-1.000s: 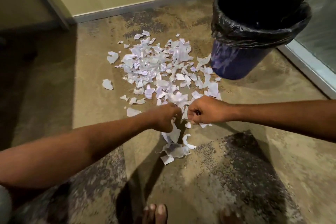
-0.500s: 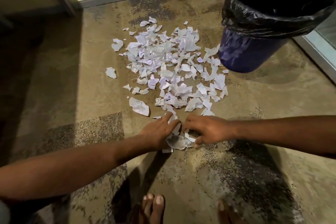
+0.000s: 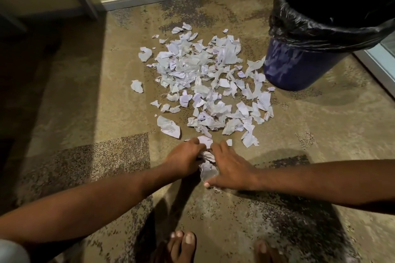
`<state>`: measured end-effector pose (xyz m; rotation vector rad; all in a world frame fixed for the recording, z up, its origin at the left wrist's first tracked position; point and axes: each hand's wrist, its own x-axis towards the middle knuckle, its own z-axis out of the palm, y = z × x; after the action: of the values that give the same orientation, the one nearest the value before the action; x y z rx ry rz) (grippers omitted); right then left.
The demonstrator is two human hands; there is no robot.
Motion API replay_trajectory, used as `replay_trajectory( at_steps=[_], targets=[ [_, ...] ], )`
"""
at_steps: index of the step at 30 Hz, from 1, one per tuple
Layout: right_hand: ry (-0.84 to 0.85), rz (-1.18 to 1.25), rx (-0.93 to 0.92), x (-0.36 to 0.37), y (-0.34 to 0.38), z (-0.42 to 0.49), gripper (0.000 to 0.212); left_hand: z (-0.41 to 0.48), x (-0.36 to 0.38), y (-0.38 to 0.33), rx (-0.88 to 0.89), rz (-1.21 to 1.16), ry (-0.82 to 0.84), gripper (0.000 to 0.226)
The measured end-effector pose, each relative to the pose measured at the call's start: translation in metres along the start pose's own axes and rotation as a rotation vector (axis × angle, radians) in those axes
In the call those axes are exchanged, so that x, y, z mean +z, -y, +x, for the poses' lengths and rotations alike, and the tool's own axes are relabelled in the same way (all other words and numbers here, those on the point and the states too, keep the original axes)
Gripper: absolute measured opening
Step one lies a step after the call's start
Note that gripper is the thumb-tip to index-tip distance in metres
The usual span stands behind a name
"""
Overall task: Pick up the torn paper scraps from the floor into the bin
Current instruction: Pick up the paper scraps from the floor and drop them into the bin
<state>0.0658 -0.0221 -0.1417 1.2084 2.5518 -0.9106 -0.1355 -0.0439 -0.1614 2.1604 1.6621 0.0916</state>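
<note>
- Your left hand (image 3: 183, 157) and right hand (image 3: 232, 166) lie knuckles up on the carpet (image 3: 85, 113), closing in from either side on one small bunch of gathered scraps (image 3: 207, 168).
- Your right hand lies fairly flat, fingers extended against the bunch and thumb spread toward you, pressing rather than clasping.
- Your left hand's fingers bend down into the paper with their tips hidden. You cannot tell whether they pinch anything.
- The main spread of paper scraps (image 3: 205, 83) starts just beyond your fingertips and runs away from you. There are too many to count.
- One large scrap (image 3: 168, 127) lies just beyond your left hand, and two strays (image 3: 136, 86) sit apart, farther out on that side.
- Several pieces carry faint ink lines, too small to read.
- One blue bin (image 3: 299, 68) with one black liner (image 3: 320, 30) stands well beyond your right hand, with the farthest scraps close to its base.
- Your two bare feet (image 3: 183, 243) show behind both hands.
</note>
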Motion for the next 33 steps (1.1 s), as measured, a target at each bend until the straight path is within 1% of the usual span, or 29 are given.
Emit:
replay_trajectory(
  at_steps=[4,8,9,11,14,15,16,17,19,20,23,24,25,28,31,33],
  targets=[
    [-0.070,0.107,0.002,0.004,0.003,0.008,0.051,0.000,0.000,-0.003,-0.033,-0.109,-0.062,0.010],
    [-0.093,0.125,-0.024,-0.010,-0.003,0.015,0.011,0.000,0.001,-0.008,-0.094,-0.208,-0.067,0.012],
    [-0.094,0.121,-0.018,-0.013,-0.005,0.016,0.012,0.000,0.001,-0.009,-0.109,-0.222,-0.084,0.016],
    [-0.107,0.113,-0.013,-0.020,-0.013,0.017,0.018,0.001,0.002,-0.011,-0.148,-0.227,-0.092,0.032],
    [-0.157,0.085,-0.013,-0.034,-0.030,0.019,0.023,0.008,0.003,-0.010,-0.243,-0.224,-0.014,0.069],
    [-0.170,0.084,0.010,-0.039,-0.034,0.020,0.027,0.011,0.004,-0.009,-0.253,-0.211,0.017,0.079],
    [-0.179,0.087,0.033,-0.044,-0.038,0.022,0.029,0.013,0.004,-0.007,-0.254,-0.192,0.043,0.084],
    [-0.176,0.082,0.061,-0.048,-0.040,0.024,0.029,0.015,0.005,-0.006,-0.251,-0.178,0.061,0.083],
    [-0.128,0.065,0.119,-0.053,-0.043,0.026,0.017,0.018,0.004,-0.007,-0.249,-0.167,0.067,0.072],
    [-0.084,0.054,0.145,-0.054,-0.044,0.027,0.021,0.020,0.004,-0.008,-0.246,-0.165,0.053,0.064],
    [0.065,0.008,0.177,-0.052,-0.044,0.022,0.073,0.025,0.003,-0.011,-0.226,-0.168,-0.009,0.034],
    [0.076,-0.016,0.170,-0.049,-0.044,0.021,0.084,0.026,0.003,-0.011,-0.226,-0.176,-0.011,0.030],
    [0.073,-0.035,0.164,-0.047,-0.042,0.020,0.088,0.027,0.003,-0.011,-0.230,-0.185,-0.008,0.027],
    [0.013,0.002,0.158,-0.038,-0.040,0.024,0.079,0.030,-0.001,-0.015,-0.242,-0.207,-0.010,0.023],
    [-0.029,0.088,0.128,-0.032,-0.037,0.031,0.063,0.035,-0.004,-0.019,-0.274,-0.241,-0.005,0.024],
    [-0.058,0.130,0.135,-0.032,-0.034,0.035,0.055,0.039,-0.005,-0.021,-0.314,-0.309,0.025,0.024]
  ],
)
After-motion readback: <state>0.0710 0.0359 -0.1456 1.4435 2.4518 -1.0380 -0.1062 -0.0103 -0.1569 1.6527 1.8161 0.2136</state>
